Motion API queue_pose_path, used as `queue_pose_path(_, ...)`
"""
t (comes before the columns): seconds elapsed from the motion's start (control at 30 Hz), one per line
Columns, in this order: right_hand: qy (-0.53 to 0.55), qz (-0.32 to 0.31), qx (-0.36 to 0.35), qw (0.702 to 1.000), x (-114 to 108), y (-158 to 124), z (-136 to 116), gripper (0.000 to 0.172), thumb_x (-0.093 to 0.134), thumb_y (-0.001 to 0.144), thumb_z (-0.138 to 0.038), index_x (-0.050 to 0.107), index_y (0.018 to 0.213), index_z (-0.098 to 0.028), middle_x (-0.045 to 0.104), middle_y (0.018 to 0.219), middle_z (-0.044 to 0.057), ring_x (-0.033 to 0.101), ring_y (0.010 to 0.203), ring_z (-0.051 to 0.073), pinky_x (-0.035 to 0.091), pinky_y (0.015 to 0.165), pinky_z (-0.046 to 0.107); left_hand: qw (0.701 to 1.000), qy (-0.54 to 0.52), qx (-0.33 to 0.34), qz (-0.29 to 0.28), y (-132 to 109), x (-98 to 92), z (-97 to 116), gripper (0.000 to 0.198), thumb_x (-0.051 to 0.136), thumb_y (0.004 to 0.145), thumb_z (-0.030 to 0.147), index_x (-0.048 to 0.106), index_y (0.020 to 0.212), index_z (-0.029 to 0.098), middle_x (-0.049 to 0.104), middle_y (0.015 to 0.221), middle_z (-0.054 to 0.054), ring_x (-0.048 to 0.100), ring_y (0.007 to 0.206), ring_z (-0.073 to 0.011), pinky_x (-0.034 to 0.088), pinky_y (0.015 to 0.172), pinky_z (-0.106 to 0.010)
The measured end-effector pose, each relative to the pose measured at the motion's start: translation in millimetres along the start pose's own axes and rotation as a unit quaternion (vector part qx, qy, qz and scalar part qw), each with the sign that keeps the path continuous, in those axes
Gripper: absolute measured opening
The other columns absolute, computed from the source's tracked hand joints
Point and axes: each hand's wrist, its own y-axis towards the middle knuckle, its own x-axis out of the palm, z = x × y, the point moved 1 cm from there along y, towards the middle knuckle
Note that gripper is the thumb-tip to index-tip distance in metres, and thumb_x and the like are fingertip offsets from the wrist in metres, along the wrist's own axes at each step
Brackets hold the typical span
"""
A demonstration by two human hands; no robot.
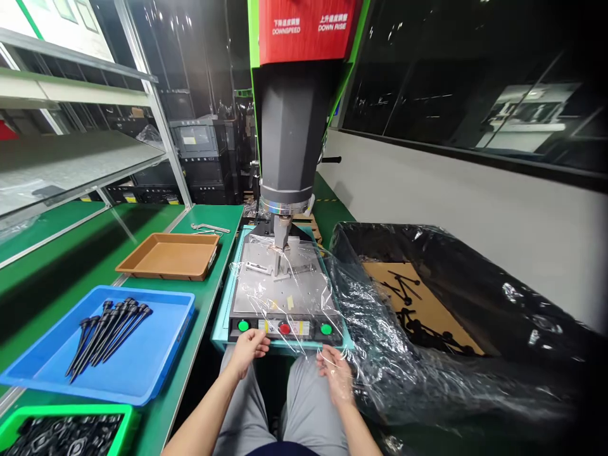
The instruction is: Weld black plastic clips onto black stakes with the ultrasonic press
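Grey trousers point(311, 405) between hands: left hand point(251, 346) loosely curled, can't tell on what; right hand point(334, 367) pinching clear film point(354, 310). Guessing film-handling, next wants gentle tension.

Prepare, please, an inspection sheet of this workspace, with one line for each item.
Surface: green table at left, carrying brown tray, blue tray and green box.
Job's things: clear film across the front of the machine; two green buttons, one red button.
Clutter: wrench beyond brown tray; black rods in blue tray; black parts in green box.
Hands: left hand at the machine's front edge, right hand at the film; grips cannot be told.
Cables: none clearly seen.
Surroundings: shelf left, dark crates behind, pale wall right.
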Motion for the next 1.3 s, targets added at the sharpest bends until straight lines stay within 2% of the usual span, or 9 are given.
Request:
queue_pose_path(0.13,-0.027,-0.133,-0.021,0.991,7,-27,-15,0.073,0.081,0.062,-0.04,0.053,0.128,-0.024,0.067,0.102,0.009,0.064,0.082,0.023,0.05,0.057,0.029,0.997,-0.069,-0.024,-0.037,11,18.3,17,0.046,0.071,0.072,0.054,0.061,0.092,0.013,0.071,0.094,-0.011,0.068,0.074,-0.0147,0.052,0.066,-0.024)
queue_pose_path(0.27,-0.007,-0.185,-0.063,0.981,25,-57,-32,0.092,0.087,0.054,-0.032,0.046,0.136,-0.031,0.057,0.127,0.01,0.057,0.111,0.027,0.05,0.083,0.038,0.981,-0.171,-0.077,-0.055,15,27.3,23,0.045,0.07,0.075,0.052,0.062,0.094,0.012,0.071,0.099,-0.015,0.071,0.079,-0.0183,0.056,0.07,-0.026)
queue_pose_path(0.43,0.163,-0.146,0.069,0.973,40,-76,-49,0.061,0.07,0.074,-0.054,0.055,0.125,-0.025,0.063,0.121,0.013,0.056,0.116,0.03,0.049,0.085,0.042,0.961,-0.227,-0.101,-0.124,8,24.2,29,0.045,0.066,0.079,0.051,0.063,0.1,0.012,0.072,0.099,-0.017,0.072,0.081,-0.0201,0.056,0.07,-0.026)
queue_pose_path(0.53,0.213,-0.136,0.118,0.96,35,-80,-55,0.051,0.07,0.073,-0.05,0.063,0.113,-0.02,0.068,0.109,0.014,0.061,0.107,0.03,0.051,0.081,0.039,0.956,-0.246,-0.078,-0.138,12,15.4,40,0.045,0.065,0.081,0.05,0.062,0.105,0.013,0.07,0.104,-0.017,0.072,0.084,-0.0208,0.057,0.073,-0.028)
queue_pose_path(0.67,0.21,-0.125,0.125,0.962,26,-85,-60,0.053,0.074,0.07,-0.037,0.059,0.117,-0.019,0.071,0.089,0.009,0.066,0.088,0.025,0.051,0.074,0.036,0.949,-0.307,-0.05,-0.054,33,-1.1,64,0.038,0.063,0.083,0.045,0.061,0.1,0.012,0.07,0.096,-0.015,0.071,0.076,-0.0201,0.058,0.068,-0.03)
queue_pose_path(0.77,0.19,-0.105,0.117,0.969,25,-88,-63,0.055,0.074,0.07,-0.032,0.055,0.119,-0.017,0.069,0.075,0.004,0.065,0.074,0.022,0.05,0.066,0.033,0.941,-0.336,-0.002,0.043,51,-13.2,82,0.019,0.064,0.085,0.03,0.059,0.092,0.012,0.069,0.082,-0.009,0.067,0.061,-0.0126,0.056,0.055,-0.022)
queue_pose_path(0.9,0.177,-0.076,0.116,0.974,26,-89,-59,0.057,0.075,0.068,-0.031,0.051,0.118,-0.018,0.067,0.071,0.002,0.064,0.069,0.02,0.048,0.059,0.029,0.934,-0.337,0.06,0.1,59,-24.6,95,0.011,0.067,0.081,0.015,0.056,0.084,0.015,0.063,0.069,0.001,0.059,0.051,-0.0051,0.05,0.049,-0.014)
queue_pose_path(1.17,0.136,-0.003,0.163,0.977,10,-99,-23,0.056,0.073,0.062,-0.029,0.047,0.11,-0.022,0.068,0.07,0.0,0.066,0.066,0.02,0.047,0.055,0.027,0.934,-0.297,0.108,0.168,23,-41.4,67,0.021,0.075,0.071,0.023,0.058,0.08,0.015,0.06,0.063,0.003,0.054,0.047,-0.0053,0.041,0.041,-0.014)
queue_pose_path(1.3,0.128,0.017,0.186,0.974,-6,-99,-10,0.053,0.075,0.058,-0.031,0.049,0.104,-0.022,0.069,0.07,0.001,0.067,0.069,0.02,0.048,0.053,0.025,0.937,-0.284,0.108,0.174,-3,-49.6,47,0.027,0.077,0.07,0.033,0.061,0.08,0.013,0.062,0.065,0.001,0.056,0.049,-0.0069,0.046,0.045,-0.016)
